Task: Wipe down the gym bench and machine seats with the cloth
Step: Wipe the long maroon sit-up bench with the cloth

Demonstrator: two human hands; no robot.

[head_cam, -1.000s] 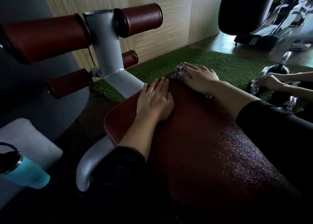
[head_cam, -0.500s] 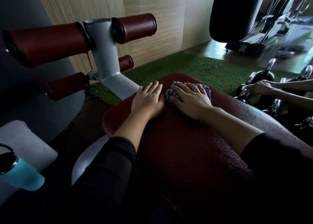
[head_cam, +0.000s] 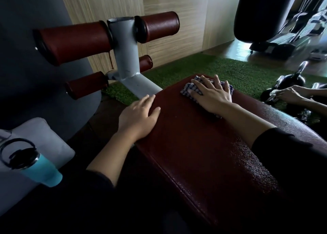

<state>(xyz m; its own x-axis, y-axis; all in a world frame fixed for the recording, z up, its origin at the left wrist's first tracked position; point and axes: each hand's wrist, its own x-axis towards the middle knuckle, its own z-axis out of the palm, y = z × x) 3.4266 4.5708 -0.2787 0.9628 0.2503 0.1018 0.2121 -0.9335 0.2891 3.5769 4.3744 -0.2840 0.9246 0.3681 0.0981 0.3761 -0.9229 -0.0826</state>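
Two bare hands, no gloves, rings or watch visible. Left hand [head_cam: 137,118]: forearm bare up to a black long sleeve [head_cam: 99,186] pushed up near the elbow, soft loose fabric, no logo or print seen. Right hand [head_cam: 210,96]: same, forearm bare, matching black long sleeve [head_cam: 283,149] with its cuff edge bunched mid-forearm. Nails short, unpainted as far as dim light shows. Dark clothing at bottom edge, detail lost in shadow.

Both arms reached forward in dark sleeves pushed back from the wrists. The left hand [head_cam: 138,118] lay flat, palm down, fingers straight and close together. The right hand [head_cam: 211,95] stretched farther ahead, palm down, fingers spread and pressing flat.
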